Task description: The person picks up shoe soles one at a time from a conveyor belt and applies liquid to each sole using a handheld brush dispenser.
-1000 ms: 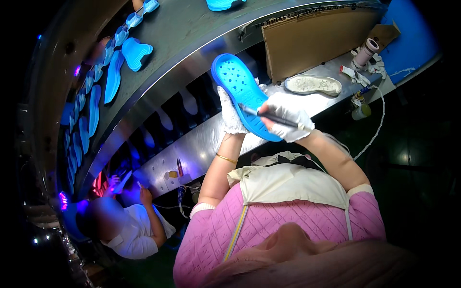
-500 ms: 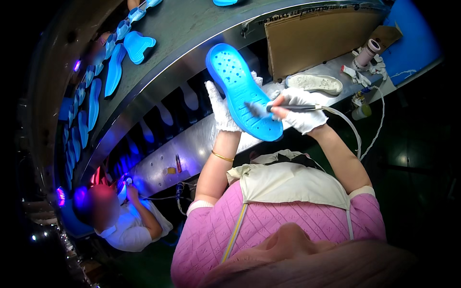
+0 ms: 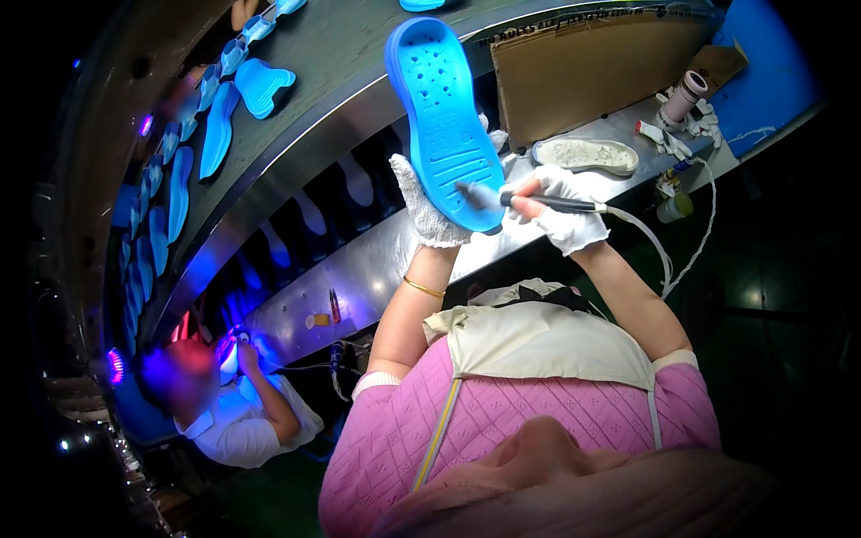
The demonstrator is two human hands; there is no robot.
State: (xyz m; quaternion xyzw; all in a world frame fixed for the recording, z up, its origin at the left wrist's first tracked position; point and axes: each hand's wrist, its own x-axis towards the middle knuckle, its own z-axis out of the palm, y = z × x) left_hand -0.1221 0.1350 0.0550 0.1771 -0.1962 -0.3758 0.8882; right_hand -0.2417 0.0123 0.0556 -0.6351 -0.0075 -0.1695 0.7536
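White cloth gloves cover both hands. The left hand (image 3: 426, 213) holds a blue sole (image 3: 444, 117) from below, with its thumb up along the left side and fingertips peeking out past the right side. The right hand (image 3: 563, 211) pinches a black brush (image 3: 560, 204) with bare fingertips. The sole is up in the air, and its far end covers part of the belt's metal edge. The fuzzy brush tip is at the near end, by the grooves; it is too blurry to tell if it touches. It looks like this end is being brushed. To keep brushing, the sole needs a still left hand and the brush a light push. A pale tube (image 3: 653, 240) runs from the brush.

Past the hands, a whitish shoe-shaped piece (image 3: 587, 156) lies on the shiny metal worktop (image 3: 372, 269). Behind it stands brown cardboard (image 3: 592, 81) with dark writing along its top; no brand shows clearly. More blue pieces (image 3: 262, 85) lie on the dark belt (image 3: 359, 54). Off to the left, another person (image 3: 247, 417) wears a white shirt.
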